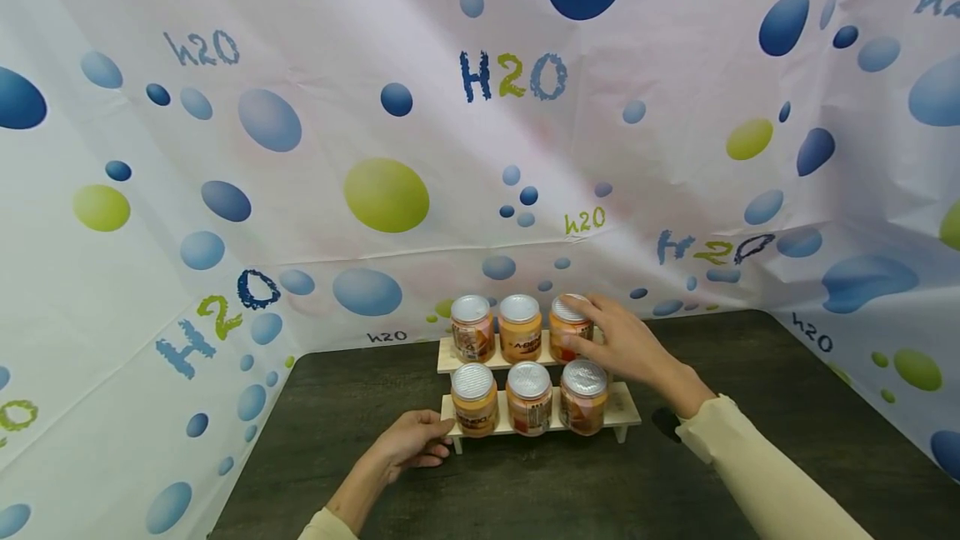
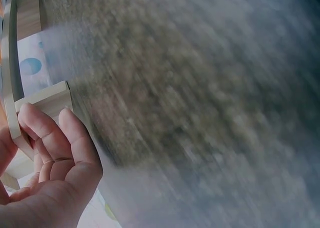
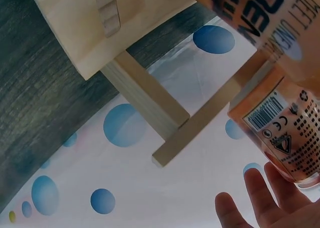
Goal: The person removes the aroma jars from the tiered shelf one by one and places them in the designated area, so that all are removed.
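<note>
Dark wood-grain worktop (image 1: 570, 490), near edge out of view.

Left hand (image 1: 411, 442): near the middle of the worktop, at the left end of the rack. Grip curled round the end of the lower step; in the left wrist view, fingertips (image 2: 37, 123) pressed on the pale wood.

Two-step wooden rack (image 1: 624, 412): pale, unpainted, set toward the far edge of the worktop, just in front of the backdrop.

Lower step, three orange jars, silver lids, upright: front left jar (image 1: 474, 400), front middle jar (image 1: 528, 398), front right jar (image 1: 583, 397). Close together in a row.

Right hand (image 1: 628, 346): cream sleeve (image 1: 757, 473), reaching over the right end of the rack. Grip wrapped about the back right jar (image 1: 567, 328), fingers over lid and side. Right wrist view: label with barcode beside the fingers (image 3: 260, 193).

Upper step, three more orange jars: back left jar (image 1: 472, 328), back middle jar (image 1: 520, 328), and the held one at the right.

Backdrop (image 1: 480, 148): white sheet, blue and green bubbles, "H2O" lettering, rising behind and at both sides.
</note>
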`<state>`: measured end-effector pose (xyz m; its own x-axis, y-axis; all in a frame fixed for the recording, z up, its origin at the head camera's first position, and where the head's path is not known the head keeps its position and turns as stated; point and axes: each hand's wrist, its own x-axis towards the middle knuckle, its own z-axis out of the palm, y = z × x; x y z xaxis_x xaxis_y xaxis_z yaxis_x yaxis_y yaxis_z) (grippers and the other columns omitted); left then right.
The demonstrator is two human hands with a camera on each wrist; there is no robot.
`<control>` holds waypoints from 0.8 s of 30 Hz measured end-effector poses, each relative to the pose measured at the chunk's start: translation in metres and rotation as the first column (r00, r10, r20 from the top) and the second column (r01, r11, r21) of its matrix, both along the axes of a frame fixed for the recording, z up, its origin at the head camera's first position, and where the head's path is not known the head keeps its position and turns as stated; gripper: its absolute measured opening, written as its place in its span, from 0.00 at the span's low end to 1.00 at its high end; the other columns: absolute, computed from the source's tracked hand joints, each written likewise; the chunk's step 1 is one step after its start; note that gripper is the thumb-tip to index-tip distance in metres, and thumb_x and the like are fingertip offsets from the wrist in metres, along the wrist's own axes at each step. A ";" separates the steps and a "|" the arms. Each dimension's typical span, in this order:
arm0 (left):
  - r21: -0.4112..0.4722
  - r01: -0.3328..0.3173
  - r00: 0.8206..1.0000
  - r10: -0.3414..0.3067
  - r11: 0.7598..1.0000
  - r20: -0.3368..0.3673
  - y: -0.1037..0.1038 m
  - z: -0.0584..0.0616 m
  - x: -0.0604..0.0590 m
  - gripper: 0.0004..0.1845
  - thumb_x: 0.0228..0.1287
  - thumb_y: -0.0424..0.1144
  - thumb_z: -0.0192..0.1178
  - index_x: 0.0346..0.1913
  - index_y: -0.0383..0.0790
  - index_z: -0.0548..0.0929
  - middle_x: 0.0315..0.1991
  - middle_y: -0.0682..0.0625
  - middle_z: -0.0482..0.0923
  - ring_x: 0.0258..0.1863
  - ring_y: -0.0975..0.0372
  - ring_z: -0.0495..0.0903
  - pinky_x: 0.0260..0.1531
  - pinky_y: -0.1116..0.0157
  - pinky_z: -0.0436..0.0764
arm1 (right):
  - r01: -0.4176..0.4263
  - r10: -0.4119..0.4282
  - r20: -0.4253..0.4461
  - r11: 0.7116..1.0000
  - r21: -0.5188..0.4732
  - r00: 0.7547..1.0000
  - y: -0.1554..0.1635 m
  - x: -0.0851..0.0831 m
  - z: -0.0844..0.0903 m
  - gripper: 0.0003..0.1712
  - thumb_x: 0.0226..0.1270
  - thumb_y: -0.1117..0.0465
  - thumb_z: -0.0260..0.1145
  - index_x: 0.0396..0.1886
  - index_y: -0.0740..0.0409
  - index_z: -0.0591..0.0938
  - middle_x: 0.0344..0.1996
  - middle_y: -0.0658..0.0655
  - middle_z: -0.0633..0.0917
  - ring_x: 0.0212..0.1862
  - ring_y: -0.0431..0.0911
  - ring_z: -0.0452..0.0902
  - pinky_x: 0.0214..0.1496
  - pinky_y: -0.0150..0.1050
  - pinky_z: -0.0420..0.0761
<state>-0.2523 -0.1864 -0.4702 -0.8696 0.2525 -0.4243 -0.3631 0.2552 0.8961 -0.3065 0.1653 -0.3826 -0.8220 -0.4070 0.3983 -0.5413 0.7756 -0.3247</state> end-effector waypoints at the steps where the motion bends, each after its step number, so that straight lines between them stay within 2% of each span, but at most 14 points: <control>1: -0.002 0.001 1.000 -0.001 1.000 0.000 0.000 0.000 0.000 0.17 0.61 0.51 0.58 0.38 0.39 0.75 0.31 0.51 0.77 0.25 0.66 0.78 0.30 0.67 0.82 | 0.002 -0.002 0.009 1.000 -0.006 1.000 0.000 0.000 -0.001 0.37 0.60 0.34 0.56 0.68 0.34 0.60 0.65 0.59 0.65 0.63 0.58 0.65 0.55 0.61 0.69; 11: -0.007 -0.003 1.000 0.003 1.000 0.013 0.000 0.001 -0.001 0.17 0.60 0.51 0.58 0.38 0.39 0.75 0.32 0.51 0.78 0.25 0.67 0.79 0.29 0.67 0.82 | 0.015 -0.011 0.062 0.998 -0.063 0.998 -0.002 -0.002 -0.001 0.37 0.59 0.34 0.57 0.67 0.33 0.60 0.65 0.57 0.66 0.62 0.57 0.66 0.51 0.59 0.72; 18: -0.029 0.007 1.000 -0.007 1.000 -0.004 0.001 0.001 0.001 0.18 0.61 0.52 0.57 0.38 0.39 0.76 0.32 0.50 0.78 0.25 0.66 0.79 0.30 0.67 0.82 | -0.040 0.056 0.103 0.987 -0.155 0.993 -0.002 -0.002 -0.004 0.36 0.60 0.38 0.59 0.67 0.34 0.60 0.62 0.55 0.68 0.58 0.53 0.69 0.50 0.55 0.75; 24: -0.046 0.013 1.000 -0.014 0.999 -0.022 0.001 -0.002 0.000 0.19 0.61 0.53 0.57 0.39 0.38 0.76 0.32 0.50 0.78 0.25 0.66 0.79 0.30 0.66 0.82 | -0.063 0.094 0.137 0.974 -0.219 0.986 -0.001 -0.003 -0.006 0.35 0.61 0.40 0.59 0.67 0.32 0.60 0.63 0.54 0.66 0.58 0.51 0.69 0.50 0.54 0.75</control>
<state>-0.2521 -0.1859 -0.4717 -0.8755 0.2448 -0.4167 -0.3399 0.3011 0.8910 -0.3094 0.1640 -0.3891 -0.8464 -0.3913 0.3613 -0.5325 0.6368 -0.5576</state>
